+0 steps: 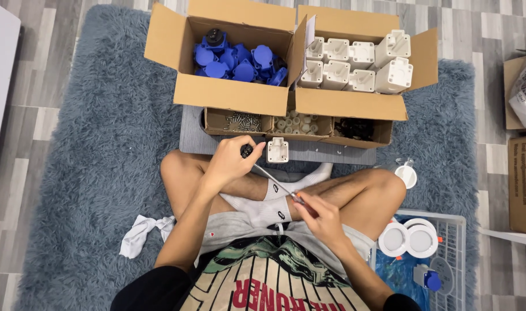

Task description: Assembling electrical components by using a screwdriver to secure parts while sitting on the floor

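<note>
Hands meet over crossed legs at centre frame: the left hand [231, 161] is curled around a small dark part [247, 151], while the right hand [320, 216] is clamped on the handle of a screwdriver [274, 179], its shaft slanting up-left so the tip sits at that part. Just beside the left hand, one white housing [277, 150] lies on a grey board [189, 135]. Two large cardboard boxes stand along the top of the frame: the left box [231, 95] holds a heap of blue caps [234, 60], too jumbled to count; the right box [355, 103] holds about eight white housings. Below them sit three small trays: screws [243, 121], pale round bits [297, 123] and dark bits [355, 128]. A white basket [456, 222] at lower right carries two round white discs [410, 237]. A white rag [139, 233] lies at lower left. Everything rests on a shaggy grey-blue rug [102, 144] over grey plank flooring [33, 75].
</note>
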